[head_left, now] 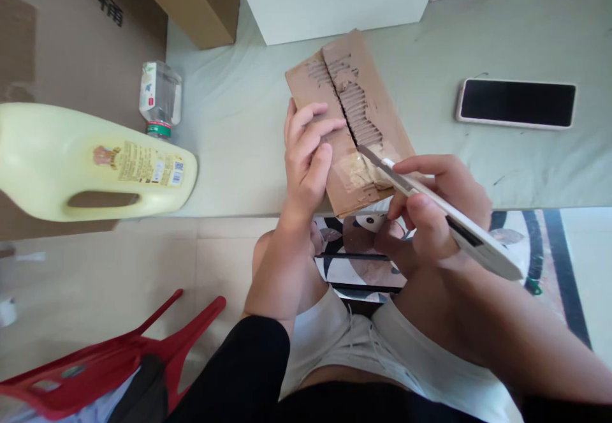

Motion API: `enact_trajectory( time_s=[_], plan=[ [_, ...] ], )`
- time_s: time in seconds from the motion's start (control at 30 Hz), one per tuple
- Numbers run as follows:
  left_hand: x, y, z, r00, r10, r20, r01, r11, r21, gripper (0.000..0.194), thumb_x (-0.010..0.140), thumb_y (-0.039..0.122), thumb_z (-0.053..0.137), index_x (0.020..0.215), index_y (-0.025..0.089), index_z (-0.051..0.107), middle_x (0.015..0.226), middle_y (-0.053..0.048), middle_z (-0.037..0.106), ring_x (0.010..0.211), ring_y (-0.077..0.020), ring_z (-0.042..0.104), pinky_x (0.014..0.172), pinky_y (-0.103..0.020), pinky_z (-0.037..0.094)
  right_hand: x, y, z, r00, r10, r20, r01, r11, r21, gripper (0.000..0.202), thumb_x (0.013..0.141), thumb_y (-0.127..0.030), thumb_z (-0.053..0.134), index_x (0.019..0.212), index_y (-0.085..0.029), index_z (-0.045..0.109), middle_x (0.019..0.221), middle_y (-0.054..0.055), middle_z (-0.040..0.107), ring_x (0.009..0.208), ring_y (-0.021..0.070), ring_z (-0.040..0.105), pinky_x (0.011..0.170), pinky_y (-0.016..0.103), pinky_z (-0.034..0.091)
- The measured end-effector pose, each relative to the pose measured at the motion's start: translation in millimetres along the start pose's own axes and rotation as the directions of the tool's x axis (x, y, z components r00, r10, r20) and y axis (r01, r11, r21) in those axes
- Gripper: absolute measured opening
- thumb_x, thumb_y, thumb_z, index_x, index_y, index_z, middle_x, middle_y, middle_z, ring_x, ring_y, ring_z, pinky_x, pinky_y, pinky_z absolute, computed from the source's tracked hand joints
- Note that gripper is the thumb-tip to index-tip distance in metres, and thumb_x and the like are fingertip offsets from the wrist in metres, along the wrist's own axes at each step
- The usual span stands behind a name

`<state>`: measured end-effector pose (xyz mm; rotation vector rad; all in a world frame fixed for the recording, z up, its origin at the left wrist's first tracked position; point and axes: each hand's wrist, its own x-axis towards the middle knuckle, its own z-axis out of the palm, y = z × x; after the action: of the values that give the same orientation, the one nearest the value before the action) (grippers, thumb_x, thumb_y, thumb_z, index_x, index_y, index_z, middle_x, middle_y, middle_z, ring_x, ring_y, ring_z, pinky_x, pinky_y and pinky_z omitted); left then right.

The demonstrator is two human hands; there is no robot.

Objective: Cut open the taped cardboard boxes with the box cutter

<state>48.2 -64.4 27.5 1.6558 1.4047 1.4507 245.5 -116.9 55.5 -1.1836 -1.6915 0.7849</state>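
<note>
A small brown cardboard box (382, 104) lies at a slant near the table's front edge. Its top paper is torn off in strips along the seam, baring the corrugation, and a patch of clear tape covers the near end. My left hand (308, 155) lies on the box's left flap with fingers stretched out, steadying it. In my right hand (440, 200) is a white utility knife (478, 247), gripped between thumb and fingers. The blade's tip touches the seam just beyond the tape.
A phone (517, 103) lies on the table at the right. On the left are a large pale-yellow jug (48, 161) and a clear bottle (167, 94), both on their sides. A white box (335, 2) and a cardboard carton (205, 8) stand behind. A red chair (119, 353) is at lower left.
</note>
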Motion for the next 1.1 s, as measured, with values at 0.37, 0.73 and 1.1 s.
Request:
enact_trajectory(
  time_s=[0.37, 0.73, 1.1],
  plan=[
    [-4, 11, -1.1, 0.991, -0.129, 0.021, 0.129, 0.992, 0.0, 0.037, 0.095, 0.054, 0.05, 0.105, 0.025, 0.071, 0.138, -0.005, 0.058, 0.145, -0.0275, 0.042, 0.132, -0.045, 0.019, 8, -18, 1, 0.981, -0.196, -0.004, 0.187, 0.94, -0.285, 0.012, 0.089, -0.031, 0.058, 0.093, -0.024, 0.067, 0.054, -0.004, 0.059, 0.041, 0.0081, 0.046, 0.039, 0.024, 0.033],
    [-3, 4, 0.6, 0.999, 0.023, 0.04, -0.024, 0.999, 0.021, 0.053, 0.092, 0.069, 0.044, 0.101, 0.026, 0.072, 0.133, -0.008, 0.06, 0.139, -0.0297, 0.047, 0.131, -0.047, 0.023, 4, -20, -4, 0.972, -0.223, -0.068, 0.2, 0.946, -0.254, 0.011, 0.082, -0.025, 0.055, 0.082, -0.025, 0.066, 0.048, -0.003, 0.052, 0.04, 0.011, 0.045, 0.04, 0.028, 0.035],
    [-1, -13, -2.0, 0.974, 0.215, 0.072, -0.222, 0.966, 0.128, 0.048, 0.1, 0.058, 0.038, 0.109, 0.024, 0.07, 0.132, -0.008, 0.06, 0.133, -0.0251, 0.053, 0.128, -0.049, 0.028, 5, -20, -19, 0.927, -0.374, 0.008, 0.365, 0.898, -0.245, 0.01, 0.083, -0.017, 0.055, 0.084, -0.019, 0.064, 0.055, -0.001, 0.062, 0.046, 0.0095, 0.056, 0.045, 0.023, 0.043]
  ],
)
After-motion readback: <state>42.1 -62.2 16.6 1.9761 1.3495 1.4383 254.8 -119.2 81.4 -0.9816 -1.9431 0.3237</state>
